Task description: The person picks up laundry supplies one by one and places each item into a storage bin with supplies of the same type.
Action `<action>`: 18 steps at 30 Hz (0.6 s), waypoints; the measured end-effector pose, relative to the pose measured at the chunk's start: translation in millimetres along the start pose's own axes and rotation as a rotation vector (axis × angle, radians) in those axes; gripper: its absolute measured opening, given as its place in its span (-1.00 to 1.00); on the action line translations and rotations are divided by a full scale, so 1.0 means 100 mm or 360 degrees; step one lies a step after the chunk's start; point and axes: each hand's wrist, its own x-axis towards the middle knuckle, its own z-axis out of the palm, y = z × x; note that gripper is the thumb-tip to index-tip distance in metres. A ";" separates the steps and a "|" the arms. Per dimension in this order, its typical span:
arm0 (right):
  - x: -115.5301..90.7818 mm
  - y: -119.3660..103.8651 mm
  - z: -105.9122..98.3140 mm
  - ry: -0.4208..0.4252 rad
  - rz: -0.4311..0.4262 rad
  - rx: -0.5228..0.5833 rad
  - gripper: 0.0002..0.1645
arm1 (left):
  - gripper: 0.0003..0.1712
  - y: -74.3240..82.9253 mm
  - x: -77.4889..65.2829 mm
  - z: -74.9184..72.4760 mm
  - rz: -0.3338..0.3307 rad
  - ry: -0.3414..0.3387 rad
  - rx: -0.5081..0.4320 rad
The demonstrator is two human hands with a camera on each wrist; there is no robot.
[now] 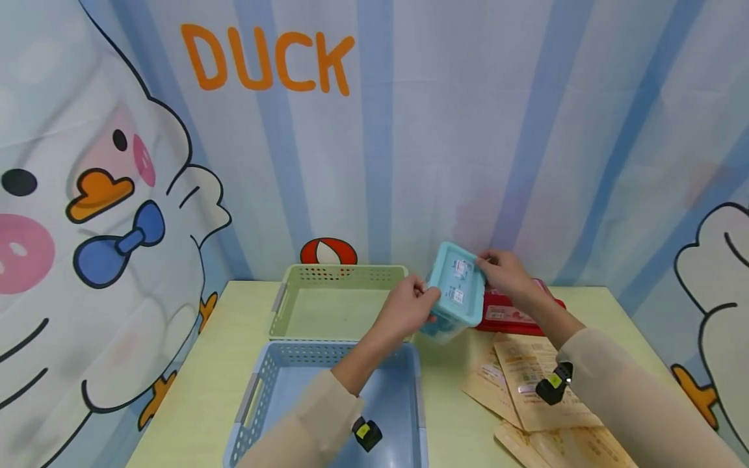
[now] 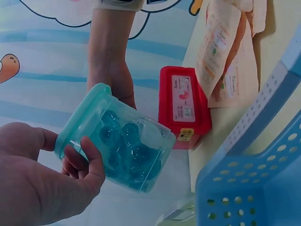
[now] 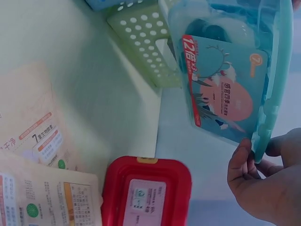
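Observation:
A clear plastic box of blue laundry pods (image 1: 452, 292) with a teal lid is held tilted in the air above the back of the table. My left hand (image 1: 404, 309) grips its left side at the lid's edge, and in the left wrist view its fingers (image 2: 94, 162) curl at the lid. My right hand (image 1: 504, 276) pinches the far right corner of the lid. In the right wrist view the box's printed label (image 3: 225, 89) faces the camera, with fingertips (image 3: 243, 150) on the lid's rim. The lid looks closed.
A red box (image 1: 509, 312) stands at the back right, partly behind my right forearm. Several beige pouches (image 1: 538, 383) lie in front of it. A green basket (image 1: 333, 305) stands at the back, with a larger blue basket (image 1: 374, 390) before it. A curtain hangs behind the table.

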 end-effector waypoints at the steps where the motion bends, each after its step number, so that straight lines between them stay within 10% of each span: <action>1: -0.01 -0.02 0.00 -0.0002 0.0001 0.0001 -0.46 | -0.81 0.02 -0.01 -0.03 -0.0002 -0.0007 0.0017; 18: -0.16 -0.46 0.04 -0.0038 -0.0033 -0.0087 -0.46 | -0.74 0.27 -0.17 -0.33 0.0123 -0.0034 0.0522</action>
